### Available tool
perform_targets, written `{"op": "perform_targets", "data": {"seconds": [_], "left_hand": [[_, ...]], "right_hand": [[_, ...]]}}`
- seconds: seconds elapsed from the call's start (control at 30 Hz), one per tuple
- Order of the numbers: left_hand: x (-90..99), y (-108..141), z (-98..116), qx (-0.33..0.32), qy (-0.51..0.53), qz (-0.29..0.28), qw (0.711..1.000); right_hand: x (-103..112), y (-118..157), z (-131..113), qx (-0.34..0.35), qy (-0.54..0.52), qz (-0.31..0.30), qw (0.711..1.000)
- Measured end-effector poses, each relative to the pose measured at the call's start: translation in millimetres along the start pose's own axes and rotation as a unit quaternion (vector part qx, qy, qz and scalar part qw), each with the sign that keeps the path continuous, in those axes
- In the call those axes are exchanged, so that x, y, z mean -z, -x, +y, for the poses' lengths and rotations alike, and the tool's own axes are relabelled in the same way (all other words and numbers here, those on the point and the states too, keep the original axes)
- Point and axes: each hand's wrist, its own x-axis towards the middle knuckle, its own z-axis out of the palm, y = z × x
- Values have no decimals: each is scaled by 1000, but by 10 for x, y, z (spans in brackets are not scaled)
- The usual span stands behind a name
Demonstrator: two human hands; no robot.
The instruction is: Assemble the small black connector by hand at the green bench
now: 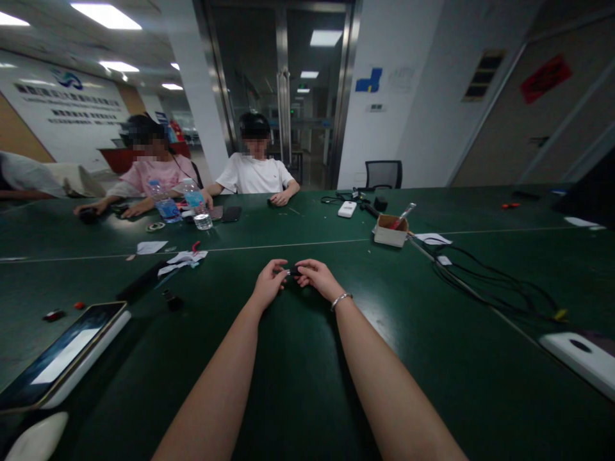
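Both my hands meet over the middle of the green table (307,371). My right hand (316,276), with a silver bracelet (340,299) at its wrist, pinches a small black piece with a shiny silver end (293,272). From the other side, the fingers of my left hand (270,283) close on the silver end. The piece is too small to tell its exact kind, and my fingertips partly cover it. To the left of my left forearm lies a small dark object (172,299) on the table.
A phone on a white block (91,358) lies at near left. Water bottles (166,203) stand at far left, before two seated people. An open cardboard box (391,232) sits beyond my right hand. Black cables (494,282) and a white device (583,358) lie right.
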Motion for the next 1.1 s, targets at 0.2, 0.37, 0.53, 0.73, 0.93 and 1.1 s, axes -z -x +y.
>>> {"op": "perform_targets", "data": {"seconds": [0.2, 0.37, 0.53, 0.73, 0.93, 1.1], "left_hand": [[-2, -11, -49, -12, 3, -6, 1000], [8, 0, -21, -14, -18, -28, 999], [-1, -22, -25, 4, -18, -17, 1000], [-5, -28, -10, 27, 34, 19, 999], [-1, 4, 35, 0, 22, 3, 1000], [-1, 9, 18, -10, -2, -3, 1000]], "right_hand": [[6, 8, -5, -2, 4, -9, 1000], [7, 29, -26, 7, 1, -19, 1000], [-1, 38, -32, 8, -9, -17, 1000], [-5, 29, -21, 6, -24, -3, 1000], [6, 28, -20, 7, -24, 0, 1000], [12, 36, -26, 10, -15, -8, 1000]]}}
